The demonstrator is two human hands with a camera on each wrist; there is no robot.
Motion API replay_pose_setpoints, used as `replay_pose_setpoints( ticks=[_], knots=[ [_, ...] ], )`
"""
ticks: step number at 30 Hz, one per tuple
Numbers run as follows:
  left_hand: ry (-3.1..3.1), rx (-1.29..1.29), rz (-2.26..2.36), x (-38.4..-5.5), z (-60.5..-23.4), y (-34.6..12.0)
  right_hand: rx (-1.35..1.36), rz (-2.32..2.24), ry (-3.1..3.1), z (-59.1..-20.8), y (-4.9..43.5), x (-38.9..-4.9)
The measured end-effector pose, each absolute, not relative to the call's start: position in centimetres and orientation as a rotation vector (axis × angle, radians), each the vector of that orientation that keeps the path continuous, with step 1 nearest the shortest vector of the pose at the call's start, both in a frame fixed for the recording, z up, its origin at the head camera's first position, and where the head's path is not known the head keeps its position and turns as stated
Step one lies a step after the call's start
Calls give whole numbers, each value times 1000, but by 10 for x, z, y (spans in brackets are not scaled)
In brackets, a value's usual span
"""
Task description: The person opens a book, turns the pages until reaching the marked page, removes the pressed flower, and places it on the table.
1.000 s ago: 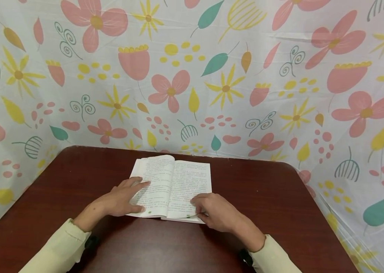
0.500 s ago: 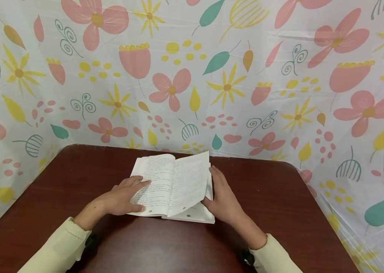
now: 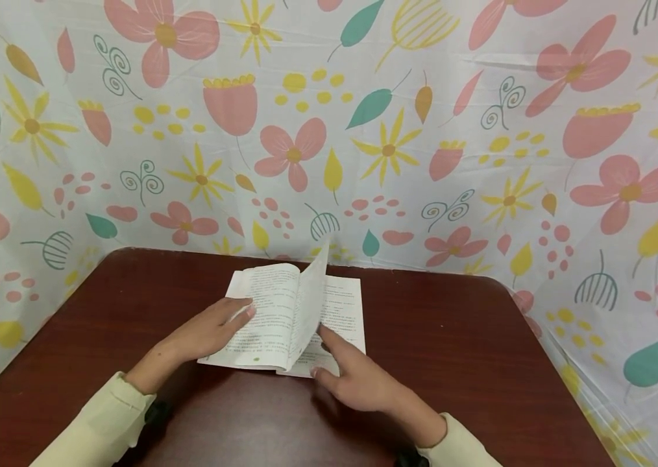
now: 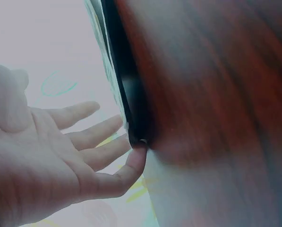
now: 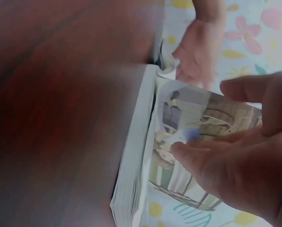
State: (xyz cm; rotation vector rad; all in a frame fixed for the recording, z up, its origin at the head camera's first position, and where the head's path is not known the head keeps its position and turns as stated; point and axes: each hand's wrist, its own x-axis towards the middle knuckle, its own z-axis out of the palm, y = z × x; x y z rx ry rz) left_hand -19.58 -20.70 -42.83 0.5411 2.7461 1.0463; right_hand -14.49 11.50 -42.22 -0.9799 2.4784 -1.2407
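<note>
An open paperback book (image 3: 270, 324) with printed text lies on the table. One page (image 3: 310, 298) stands up from its right half, tilted toward the left. My left hand (image 3: 206, 331) rests on the left page with fingers extended; in the left wrist view its fingers (image 4: 100, 158) reach the book's edge. Beside the raised page is my right hand (image 3: 358, 376), its fingertips touching that page from the right and its thumb held apart. The right wrist view has a coloured illustration (image 5: 178, 113) on a page, with my right hand (image 5: 244, 165) in front of it.
The dark reddish-brown table (image 3: 451, 344) has rounded far corners. A white cloth (image 3: 335, 130) printed with flowers and leaves hangs behind it and along both sides.
My right hand has moved left, and the page beside it has risen from flat and swung leftward. The left hand has shifted slightly, its thumb now closer to the fingers.
</note>
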Motion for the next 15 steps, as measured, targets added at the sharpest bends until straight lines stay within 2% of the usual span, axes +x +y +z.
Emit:
replay_pose_setpoints(
  ticks=[6,15],
  knots=[
    [2611,277,1252,-198,-420,-209,-1083,-966,2475,-426,113,-139],
    [2500,232,1439,-202,-415,-216,-1299,-699,2444,-432,114,-136]
  ],
)
